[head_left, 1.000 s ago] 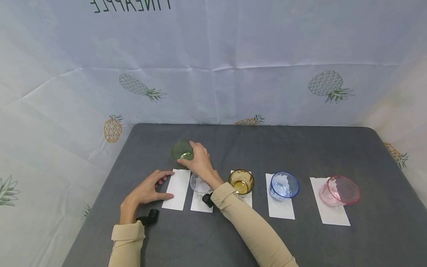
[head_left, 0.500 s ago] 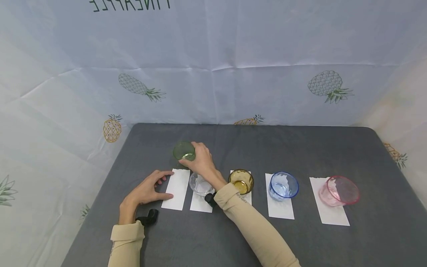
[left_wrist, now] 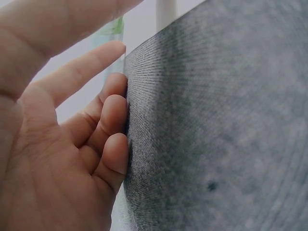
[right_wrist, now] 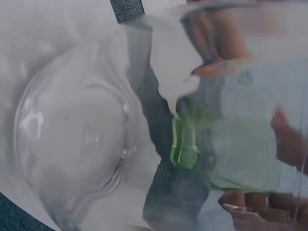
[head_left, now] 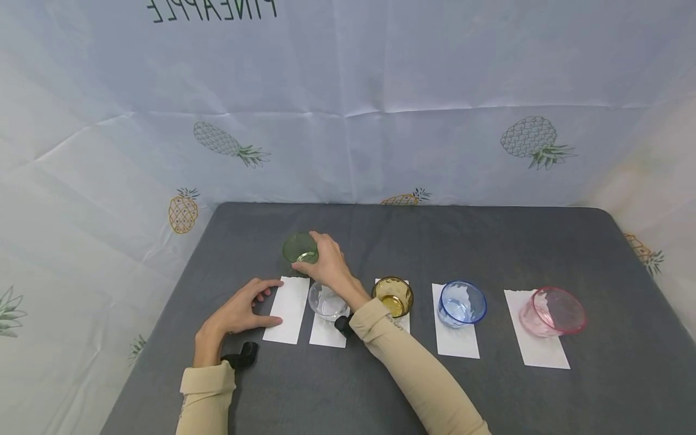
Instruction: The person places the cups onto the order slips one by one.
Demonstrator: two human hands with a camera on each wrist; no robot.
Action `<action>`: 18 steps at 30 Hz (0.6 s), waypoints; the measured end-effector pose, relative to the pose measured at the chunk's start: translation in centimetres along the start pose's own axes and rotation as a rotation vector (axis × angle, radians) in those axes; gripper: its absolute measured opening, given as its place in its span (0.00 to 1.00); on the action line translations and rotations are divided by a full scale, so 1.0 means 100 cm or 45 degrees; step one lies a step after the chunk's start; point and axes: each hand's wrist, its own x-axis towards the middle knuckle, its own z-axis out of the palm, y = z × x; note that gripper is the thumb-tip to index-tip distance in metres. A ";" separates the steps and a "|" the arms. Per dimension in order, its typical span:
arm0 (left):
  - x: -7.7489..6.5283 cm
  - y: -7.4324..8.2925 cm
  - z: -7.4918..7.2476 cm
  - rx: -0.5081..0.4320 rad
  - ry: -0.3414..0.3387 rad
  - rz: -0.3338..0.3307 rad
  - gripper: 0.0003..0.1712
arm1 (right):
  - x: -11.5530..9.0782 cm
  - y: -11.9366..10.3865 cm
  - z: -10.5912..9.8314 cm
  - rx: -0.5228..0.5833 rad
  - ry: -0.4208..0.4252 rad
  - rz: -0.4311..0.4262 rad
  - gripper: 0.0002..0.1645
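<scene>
My right hand [head_left: 330, 266] grips a green glass [head_left: 298, 246] from its right side, thumb at the front. The glass stands just beyond the leftmost white paper slip [head_left: 288, 311]. In the right wrist view that green glass [right_wrist: 185, 149] shows blurred through the clear glass [right_wrist: 72, 130]. My left hand [head_left: 241, 308] rests at the left of the slip, with index fingertip and thumb spread and touching the paper. The left wrist view shows the left hand [left_wrist: 53, 159] low on the grey cloth, its other fingers bent and holding nothing.
Across the grey table [head_left: 380, 386] stands a row of glasses on white slips: clear [head_left: 325, 302], amber [head_left: 393, 296], blue [head_left: 462, 305] and pink [head_left: 551, 311]. My right forearm [head_left: 413, 368] reaches close past the clear and amber glasses. A pineapple-print cloth [head_left: 348, 151] hangs behind.
The right hand and the green glass have shifted slightly to the right over the first half second, then stayed nearly still. The left hand has kept its place on the slip.
</scene>
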 end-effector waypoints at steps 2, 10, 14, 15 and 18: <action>0.000 0.000 0.000 -0.003 -0.001 0.000 0.43 | 0.000 0.000 0.000 -0.002 -0.008 0.005 0.49; -0.001 0.000 0.001 -0.010 0.005 0.004 0.43 | -0.001 0.001 0.000 -0.018 -0.036 0.005 0.48; -0.001 0.001 0.001 -0.003 0.009 0.000 0.43 | -0.002 0.001 -0.001 -0.031 -0.029 -0.015 0.47; -0.001 0.001 0.001 -0.003 0.010 -0.001 0.43 | -0.002 0.001 -0.001 -0.033 -0.027 -0.018 0.47; -0.001 0.000 0.001 -0.002 0.011 -0.002 0.43 | -0.003 0.002 -0.001 -0.039 -0.016 -0.027 0.47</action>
